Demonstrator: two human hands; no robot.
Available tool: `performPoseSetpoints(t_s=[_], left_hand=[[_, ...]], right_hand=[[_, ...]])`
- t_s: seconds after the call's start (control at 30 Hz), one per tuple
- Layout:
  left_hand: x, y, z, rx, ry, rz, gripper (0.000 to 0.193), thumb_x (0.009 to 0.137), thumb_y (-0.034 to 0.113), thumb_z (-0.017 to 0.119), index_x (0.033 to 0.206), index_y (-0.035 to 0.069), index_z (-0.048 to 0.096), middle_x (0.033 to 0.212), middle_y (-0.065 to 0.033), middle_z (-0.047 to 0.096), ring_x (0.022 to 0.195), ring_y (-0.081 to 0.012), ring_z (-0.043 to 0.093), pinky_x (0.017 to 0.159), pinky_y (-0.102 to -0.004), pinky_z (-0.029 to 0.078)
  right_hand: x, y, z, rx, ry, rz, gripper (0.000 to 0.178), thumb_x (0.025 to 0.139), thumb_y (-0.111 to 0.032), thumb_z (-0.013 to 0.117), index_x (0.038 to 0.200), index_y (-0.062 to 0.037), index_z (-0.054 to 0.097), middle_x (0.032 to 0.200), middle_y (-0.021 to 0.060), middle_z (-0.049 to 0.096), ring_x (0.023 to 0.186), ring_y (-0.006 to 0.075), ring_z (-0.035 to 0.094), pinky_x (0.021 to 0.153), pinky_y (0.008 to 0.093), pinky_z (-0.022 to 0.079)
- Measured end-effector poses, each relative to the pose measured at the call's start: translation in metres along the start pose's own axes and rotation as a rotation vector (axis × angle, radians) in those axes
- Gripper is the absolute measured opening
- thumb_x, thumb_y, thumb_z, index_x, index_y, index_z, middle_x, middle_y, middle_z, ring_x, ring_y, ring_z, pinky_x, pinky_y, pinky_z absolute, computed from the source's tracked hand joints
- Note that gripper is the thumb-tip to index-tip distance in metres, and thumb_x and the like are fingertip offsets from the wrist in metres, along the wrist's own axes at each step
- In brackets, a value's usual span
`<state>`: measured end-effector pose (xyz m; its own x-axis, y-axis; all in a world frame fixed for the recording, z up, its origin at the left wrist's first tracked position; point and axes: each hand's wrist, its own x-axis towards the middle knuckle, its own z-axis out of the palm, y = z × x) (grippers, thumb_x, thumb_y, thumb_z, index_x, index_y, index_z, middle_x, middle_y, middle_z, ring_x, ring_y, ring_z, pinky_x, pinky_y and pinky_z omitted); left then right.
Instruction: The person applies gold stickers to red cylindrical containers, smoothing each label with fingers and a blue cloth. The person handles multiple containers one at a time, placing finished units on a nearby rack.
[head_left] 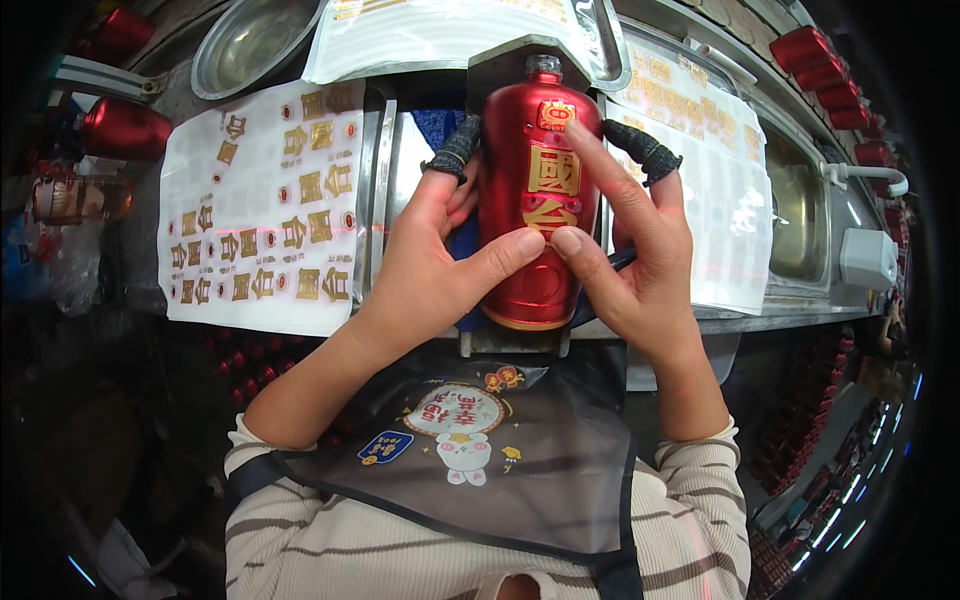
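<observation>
A shiny red bottle [503,200] lies tilted in front of me, its clear glass neck [543,64] pointing away. Gold characters [553,172] and a small red-and-gold emblem [557,114] run down its face. My left hand [425,245] is closed around the left side, thumb pressed on the lower gold character. From the other side my right hand [645,250] grips the bottle, its thumb meeting the left one at that character. Its forefinger reaches over the face close to the emblem. Black covers are on a finger of each hand.
A white sheet [180,260] with gold and red stickers lies at left, another sheet [715,240] at right. Behind stand a steel bowl [250,45] and a metal tray [612,50]. Red bottles [125,128] lie at the left, with more at far right [815,70]. A sink [797,225] adjoins the right sheet.
</observation>
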<state>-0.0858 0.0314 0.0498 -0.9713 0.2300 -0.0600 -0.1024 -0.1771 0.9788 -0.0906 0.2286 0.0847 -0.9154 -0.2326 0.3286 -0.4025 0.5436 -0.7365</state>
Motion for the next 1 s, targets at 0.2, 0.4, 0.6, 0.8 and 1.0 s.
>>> performPoseSetpoints(t_s=[0.2,0.4,0.6,0.8,1.0], left_hand=[[0.001,0.002,0.003,-0.006,0.011,0.003,0.057,0.085,0.020,0.079,0.121,-0.008,0.045,0.130,-0.0205,0.056,0.125,-0.0224,0.054,0.109,-0.0372,0.041],[0.001,0.002,0.004,-0.009,0.006,0.023,0.065,0.086,0.018,0.078,0.132,-0.007,0.041,0.133,-0.0184,0.055,0.126,-0.0219,0.054,0.109,-0.0371,0.041],[0.000,0.005,0.005,0.003,0.005,0.004,0.069,0.086,0.018,0.078,0.136,-0.008,0.039,0.135,-0.0188,0.054,0.127,-0.0229,0.053,0.110,-0.0376,0.039],[0.001,0.004,0.002,0.057,-0.009,-0.036,0.069,0.084,0.019,0.080,0.134,-0.007,0.039,0.133,-0.0199,0.055,0.127,-0.0234,0.053,0.108,-0.0370,0.040],[0.001,0.018,0.016,0.128,0.010,-0.035,0.059,0.083,0.019,0.081,0.123,-0.004,0.044,0.125,-0.0189,0.059,0.120,-0.0224,0.058,0.103,-0.0364,0.043]], right_hand=[[0.005,0.007,0.005,-0.054,0.016,-0.091,0.056,0.082,-0.027,0.074,0.136,-0.0150,0.061,0.125,0.0131,0.067,0.104,0.0327,0.053,0.094,0.0381,0.046],[0.005,0.000,0.000,-0.058,-0.018,-0.006,0.058,0.082,-0.026,0.074,0.137,-0.0162,0.060,0.123,0.0120,0.068,0.093,0.0310,0.052,0.088,0.0363,0.048],[0.007,0.003,0.001,-0.077,-0.019,-0.048,0.060,0.081,-0.026,0.074,0.139,-0.0168,0.059,0.122,0.0126,0.068,0.086,0.0302,0.051,0.084,0.0360,0.049],[0.007,0.000,-0.004,-0.058,-0.019,0.017,0.063,0.081,-0.026,0.075,0.140,-0.0170,0.057,0.118,0.0130,0.068,0.081,0.0256,0.051,0.078,0.0326,0.048],[0.012,0.059,-0.018,0.891,0.339,0.650,0.031,0.093,-0.026,0.064,0.111,-0.0031,0.071,0.096,0.0041,0.064,0.063,0.0033,0.049,0.056,0.0190,0.038]])
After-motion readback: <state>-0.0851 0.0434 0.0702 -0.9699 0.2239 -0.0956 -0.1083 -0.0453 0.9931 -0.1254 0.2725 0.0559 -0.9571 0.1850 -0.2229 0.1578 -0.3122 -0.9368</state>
